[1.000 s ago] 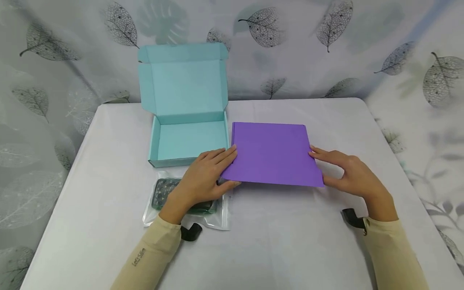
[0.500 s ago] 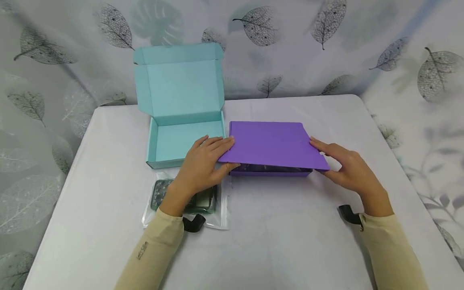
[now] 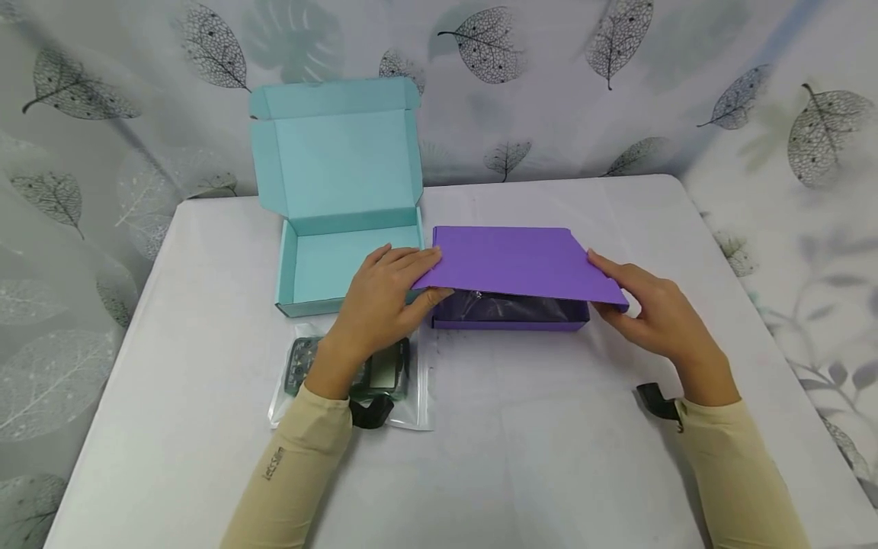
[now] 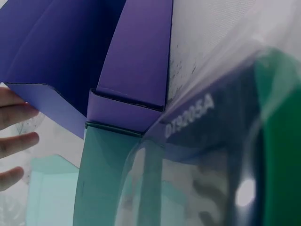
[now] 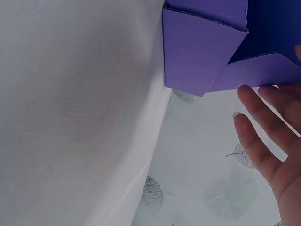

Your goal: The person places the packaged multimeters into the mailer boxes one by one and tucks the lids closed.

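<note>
White-clothed table (image 3: 549, 457), leaf-print curtain (image 3: 686, 91) behind; both hands' grip seemingly pinches purple lid (image 3: 514, 263).

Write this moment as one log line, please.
left hand: holds purple lid left edge | right hand: holds right edge | lid: partly raised over purple box | teal box: open
</note>
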{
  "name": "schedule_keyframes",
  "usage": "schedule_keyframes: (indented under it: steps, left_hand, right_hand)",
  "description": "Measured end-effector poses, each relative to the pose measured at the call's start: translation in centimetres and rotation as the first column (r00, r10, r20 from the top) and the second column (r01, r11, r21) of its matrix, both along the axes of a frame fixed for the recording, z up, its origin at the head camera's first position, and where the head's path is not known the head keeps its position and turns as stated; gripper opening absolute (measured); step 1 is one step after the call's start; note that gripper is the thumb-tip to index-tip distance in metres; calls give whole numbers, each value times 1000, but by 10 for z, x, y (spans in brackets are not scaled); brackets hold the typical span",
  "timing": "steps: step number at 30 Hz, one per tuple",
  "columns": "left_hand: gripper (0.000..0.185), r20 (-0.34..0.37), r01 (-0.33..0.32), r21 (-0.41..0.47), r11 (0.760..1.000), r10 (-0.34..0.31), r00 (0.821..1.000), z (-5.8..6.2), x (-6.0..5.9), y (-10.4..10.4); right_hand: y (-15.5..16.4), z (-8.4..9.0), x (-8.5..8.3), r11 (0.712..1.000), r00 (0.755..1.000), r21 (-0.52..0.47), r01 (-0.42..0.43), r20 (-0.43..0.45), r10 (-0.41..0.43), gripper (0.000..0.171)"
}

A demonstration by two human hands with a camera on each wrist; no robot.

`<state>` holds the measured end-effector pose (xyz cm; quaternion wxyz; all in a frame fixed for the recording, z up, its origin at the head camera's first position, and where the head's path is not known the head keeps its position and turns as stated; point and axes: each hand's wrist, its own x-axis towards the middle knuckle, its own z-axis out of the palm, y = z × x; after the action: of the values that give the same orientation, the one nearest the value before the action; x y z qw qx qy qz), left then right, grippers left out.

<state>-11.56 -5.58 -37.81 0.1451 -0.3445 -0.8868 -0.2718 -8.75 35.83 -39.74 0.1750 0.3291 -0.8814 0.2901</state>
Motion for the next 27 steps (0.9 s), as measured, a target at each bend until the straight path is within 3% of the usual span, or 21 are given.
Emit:
schedule_keyframes:
  steps: [4,9,16,27]
  left_hand:
    - [60,8,7,-39,999,-7,1000,-1,2,-1]
    - [62,17,18,-66,998,-17,1000,-3,4,-2]
    - [64,36,31,-97,995,-27,999,-5,6,-5]
    - [77,110,87,-182,979,-67,992,-16,12,-9]
  right_hand:
    - [-2,-1,1,998,999,65,26,-46,-23,59]
    - [-3,-3,3,991,996,121,54,-77,-45,56]
    - [-4,-4,7,991,996,123,60,-71,-51,83]
    - [-10,-9,9,976,992,200,82,-106,-61,81]
